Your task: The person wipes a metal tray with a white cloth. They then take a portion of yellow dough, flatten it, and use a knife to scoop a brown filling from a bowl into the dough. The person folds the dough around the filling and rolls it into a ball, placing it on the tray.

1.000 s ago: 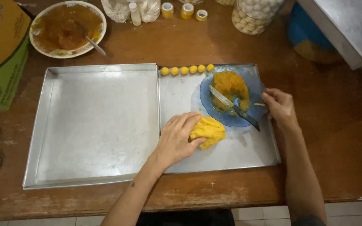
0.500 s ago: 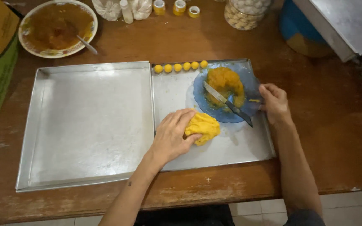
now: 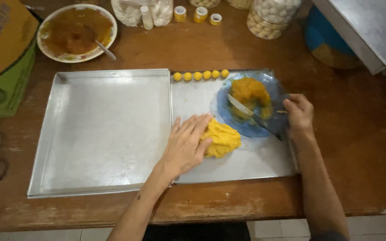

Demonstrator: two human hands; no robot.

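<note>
Wooden surface [image 3: 362, 147], worn brown, carries all items I can count from the head view. Two metal trays lie side by side: one large tray [image 3: 103, 129] on the left and one smaller tray [image 3: 246, 167] touching its right edge. Five small yellow balls [image 3: 200, 75] sit in one row along the far rim of the smaller tray. One blue plate [image 3: 228, 120] rests on that tray and bears one orange-yellow mound [image 3: 250, 93]; one knife [image 3: 251, 115] lies across the plate.

One lump of yellow dough [image 3: 222, 138] lies on the smaller tray, just beside the plate's near edge. My left hand [image 3: 186, 145] presses flat against the lump's left side, fingers extended and spread, gripping nothing. My right hand [image 3: 298, 115] rests at the plate's right edge, fingers curled near the knife handle; I cannot tell whether they grip it.

At the far edge stand one bowl of brown paste [image 3: 74, 29] with one spoon [image 3: 103, 49] and three small yellow-capped jars [image 3: 197, 14].
</note>
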